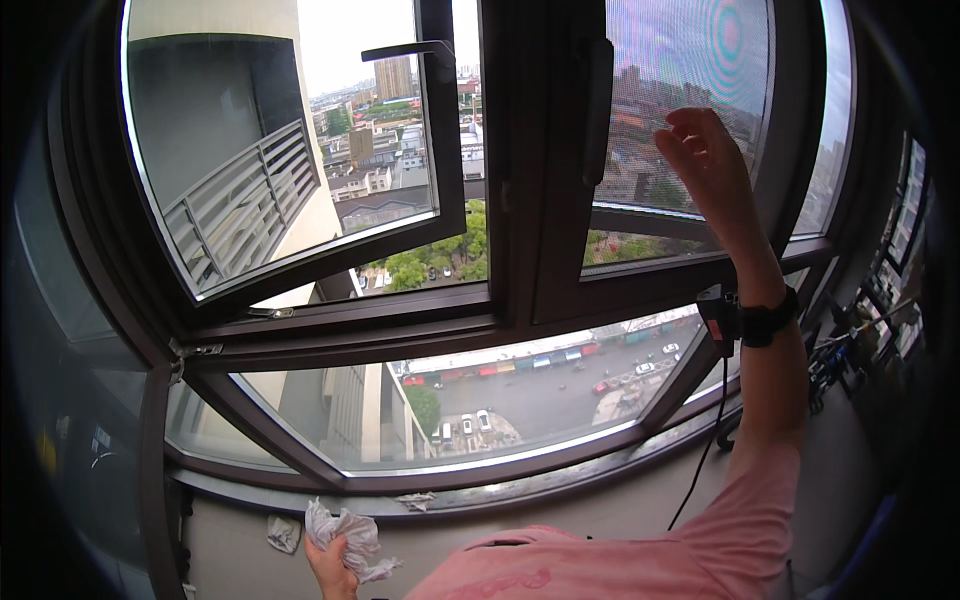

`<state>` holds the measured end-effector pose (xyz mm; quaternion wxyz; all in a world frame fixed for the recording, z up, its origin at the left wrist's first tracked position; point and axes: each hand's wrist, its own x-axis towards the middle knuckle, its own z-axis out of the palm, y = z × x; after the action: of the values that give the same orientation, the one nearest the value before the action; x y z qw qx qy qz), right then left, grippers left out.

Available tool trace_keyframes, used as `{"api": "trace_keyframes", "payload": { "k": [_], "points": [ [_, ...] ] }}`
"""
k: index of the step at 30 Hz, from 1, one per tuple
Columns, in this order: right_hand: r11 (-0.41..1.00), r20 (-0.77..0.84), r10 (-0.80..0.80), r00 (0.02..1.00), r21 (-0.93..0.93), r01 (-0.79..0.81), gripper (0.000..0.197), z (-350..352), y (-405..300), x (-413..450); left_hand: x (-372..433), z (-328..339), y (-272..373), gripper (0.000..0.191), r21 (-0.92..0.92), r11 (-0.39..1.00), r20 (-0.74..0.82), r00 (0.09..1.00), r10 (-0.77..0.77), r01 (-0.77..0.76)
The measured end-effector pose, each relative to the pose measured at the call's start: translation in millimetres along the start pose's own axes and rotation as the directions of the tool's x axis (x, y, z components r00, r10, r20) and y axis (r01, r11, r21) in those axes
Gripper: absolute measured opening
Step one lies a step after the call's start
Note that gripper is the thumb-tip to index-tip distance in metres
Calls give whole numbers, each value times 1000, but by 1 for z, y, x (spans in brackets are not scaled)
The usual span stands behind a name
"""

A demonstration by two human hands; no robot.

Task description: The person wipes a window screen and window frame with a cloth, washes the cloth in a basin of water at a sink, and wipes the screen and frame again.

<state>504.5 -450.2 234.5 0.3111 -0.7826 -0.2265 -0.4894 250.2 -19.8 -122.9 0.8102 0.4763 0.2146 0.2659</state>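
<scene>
My left hand, low at the left, is closed on a crumpled white cloth. My right hand is raised at the right in front of a window screen, its fingers curled and apart with nothing visible between them; whether it touches the mesh cannot be told. To its left is a dark window handle on the frame. A black strap with a small device and a cable sits at my right wrist. At the left, a casement sash with a handle stands swung outward.
Below the sashes is a fixed lower pane, with a street far beneath. A small crumpled cloth lies on the narrow sill. Another crumpled white piece lies beneath the sill at the left. Dark equipment stands at the right.
</scene>
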Motion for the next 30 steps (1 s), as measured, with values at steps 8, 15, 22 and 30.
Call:
{"api": "trace_keyframes", "payload": {
  "k": [8, 15, 22, 30],
  "points": [
    [947, 84, 59, 995, -320, -29, 44, 55, -26, 41, 2, -12, -1, 55, -15, 1000, -19, 1000, -24, 24],
    [844, 158, 15, 987, -531, 73, 36, 36, -15, 53, 21, 39, -13, 55, -27, 995, 43, 995, -92, 93],
    [597, 225, -537, 813, -580, 554, 13, 10, -18, 81, 34, 88, 5, 47, -9, 994, 242, 964, -107, 113],
    [730, 102, -198, 975, -648, 216, 18, -52, -63, 39, 33, 132, 3, 46, 26, 986, 360, 918, -165, 166]
  ]
}}
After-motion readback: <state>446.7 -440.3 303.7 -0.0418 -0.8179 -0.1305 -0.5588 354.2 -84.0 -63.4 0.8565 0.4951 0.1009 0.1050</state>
